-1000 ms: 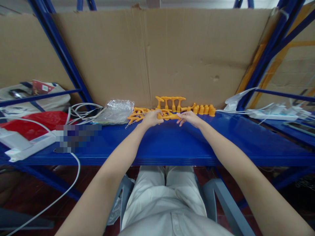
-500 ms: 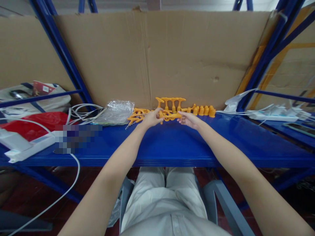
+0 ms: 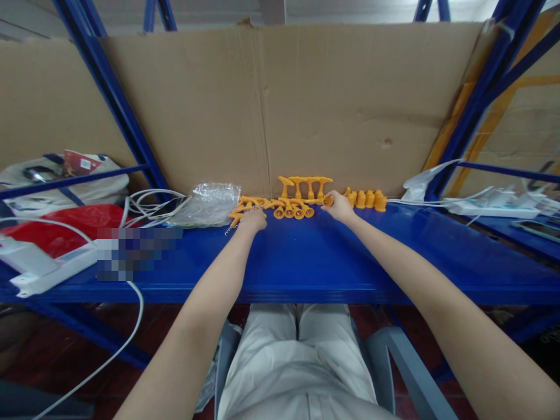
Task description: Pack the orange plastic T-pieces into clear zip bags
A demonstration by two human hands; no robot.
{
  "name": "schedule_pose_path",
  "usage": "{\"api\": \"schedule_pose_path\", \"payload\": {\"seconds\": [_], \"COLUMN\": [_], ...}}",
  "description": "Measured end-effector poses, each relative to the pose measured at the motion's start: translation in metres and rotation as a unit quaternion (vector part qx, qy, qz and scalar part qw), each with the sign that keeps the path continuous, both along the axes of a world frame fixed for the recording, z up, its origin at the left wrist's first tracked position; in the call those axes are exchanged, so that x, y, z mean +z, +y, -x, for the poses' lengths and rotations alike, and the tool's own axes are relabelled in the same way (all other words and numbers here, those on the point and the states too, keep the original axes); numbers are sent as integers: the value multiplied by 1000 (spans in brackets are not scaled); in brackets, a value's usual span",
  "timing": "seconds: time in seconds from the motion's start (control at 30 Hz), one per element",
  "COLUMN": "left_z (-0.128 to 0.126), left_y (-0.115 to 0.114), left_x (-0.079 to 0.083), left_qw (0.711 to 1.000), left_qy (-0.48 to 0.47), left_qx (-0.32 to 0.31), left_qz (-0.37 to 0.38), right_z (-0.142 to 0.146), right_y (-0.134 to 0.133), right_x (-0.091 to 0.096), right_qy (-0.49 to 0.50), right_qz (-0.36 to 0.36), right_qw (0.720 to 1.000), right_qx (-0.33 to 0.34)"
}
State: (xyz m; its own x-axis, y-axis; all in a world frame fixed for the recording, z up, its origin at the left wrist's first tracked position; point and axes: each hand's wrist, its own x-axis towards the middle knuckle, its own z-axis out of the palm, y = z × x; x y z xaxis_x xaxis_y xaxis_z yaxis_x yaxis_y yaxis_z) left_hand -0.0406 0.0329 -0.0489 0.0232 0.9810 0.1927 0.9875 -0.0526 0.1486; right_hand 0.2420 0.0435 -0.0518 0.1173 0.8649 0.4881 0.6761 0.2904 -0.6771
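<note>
Orange plastic corkscrew parts lie along the back of the blue shelf. Several T-shaped handles stand upright against the cardboard. A row of lying pieces runs in front of them, and several small caps stand to the right. My left hand is curled on the loose pile of orange pieces at the left. My right hand pinches an orange piece at the right end of the row.
A clear plastic bag and white cables lie left of the pile. A red bag and a white box sit at far left. A white power strip lies at right. A cardboard sheet backs the shelf.
My hands have moved apart: the left went left to the loose pile, the right slid back and right. The orange pieces between them now lie in a row.
</note>
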Motion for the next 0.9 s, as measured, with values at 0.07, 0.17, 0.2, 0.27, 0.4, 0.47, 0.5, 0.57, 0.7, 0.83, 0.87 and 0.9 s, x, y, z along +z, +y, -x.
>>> {"api": "schedule_pose_path", "payload": {"seconds": [0.07, 0.17, 0.2, 0.27, 0.4, 0.47, 0.5, 0.57, 0.7, 0.83, 0.87, 0.9], "left_z": [-1, -2, -2, -1, -1, -2, -2, -3, -6, -13, -15, -17], "left_y": [0, -2, -3, -4, -6, -7, -7, -8, -14, -20, -21, -22], "left_x": [1, 4, 5, 7, 9, 9, 10, 11, 18, 23, 24, 24], "left_qw": [999, 996, 995, 993, 993, 994, 995, 995, 995, 996, 997, 998], "left_qy": [12, 25, 28, 32, 24, 14, 7, -4, -7, 2, 7, 12], "left_qx": [34, 80, 94, 112, 115, 106, 101, 92, 80, 72, 67, 61], "left_qz": [19, 14, 12, 9, -4, -12, -15, -23, -50, -47, -40, -33], "right_z": [5, 13, 14, 16, 15, 13, 12, 11, 12, 14, 15, 15], "right_y": [1, 2, 3, 5, 9, 10, 10, 8, 3, -2, -3, -4], "right_x": [-3, -7, -9, -14, -25, -28, -29, -30, -28, -25, -25, -24], "right_qy": [-92, -159, -169, -173, -161, -152, -147, -142, -178, -228, -238, -244], "right_qz": [7, 14, 11, 7, 15, 25, 31, 45, 96, 126, 129, 130], "right_qw": [996, 987, 985, 985, 986, 986, 987, 987, 979, 965, 962, 960], "right_qx": [-1, 15, 19, 26, 50, 57, 58, 55, 39, 35, 36, 39]}}
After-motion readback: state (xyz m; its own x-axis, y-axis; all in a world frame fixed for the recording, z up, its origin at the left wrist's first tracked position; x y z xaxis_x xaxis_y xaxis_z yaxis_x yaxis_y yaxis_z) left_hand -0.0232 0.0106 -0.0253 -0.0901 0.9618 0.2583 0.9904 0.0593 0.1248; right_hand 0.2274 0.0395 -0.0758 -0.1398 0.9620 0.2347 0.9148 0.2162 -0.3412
